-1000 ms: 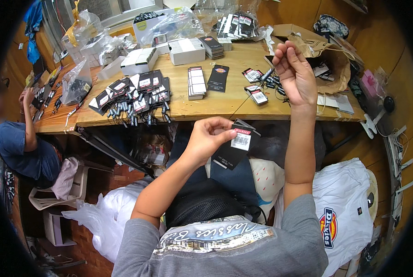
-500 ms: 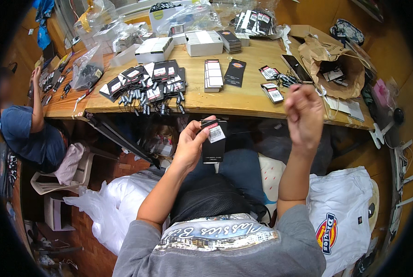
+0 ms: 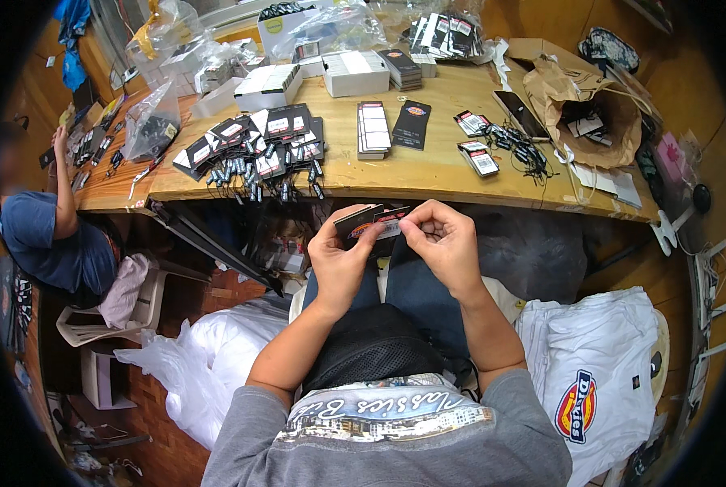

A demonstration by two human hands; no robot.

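In front of my lap, my left hand (image 3: 335,264) grips black cardboard hang tags (image 3: 356,221), fanned slightly apart, with a barcode sticker on one. My right hand (image 3: 448,250) is closed in a pinch against the tags' right edge; its fingertips hide whatever is between them. On the table above lie a stack of tags with white stickers (image 3: 373,134) and a single black tag (image 3: 412,124). To their right are small stickered tags (image 3: 478,158) and a tangle of black hang-tag strings (image 3: 519,150). A heap of strung tags (image 3: 257,150) lies to the left.
White boxes of cards (image 3: 270,85) and plastic bags (image 3: 339,32) line the back. A phone (image 3: 520,114) lies by an open brown paper bag (image 3: 615,105). White shirts (image 3: 594,365) sit at my right, a white plastic bag (image 3: 209,365) at my left. Another person (image 3: 58,235) sits far left.
My right hand has come down and left from over the table's right side to meet the tags. My left hand has tilted the tags, and they now show more edge-on.
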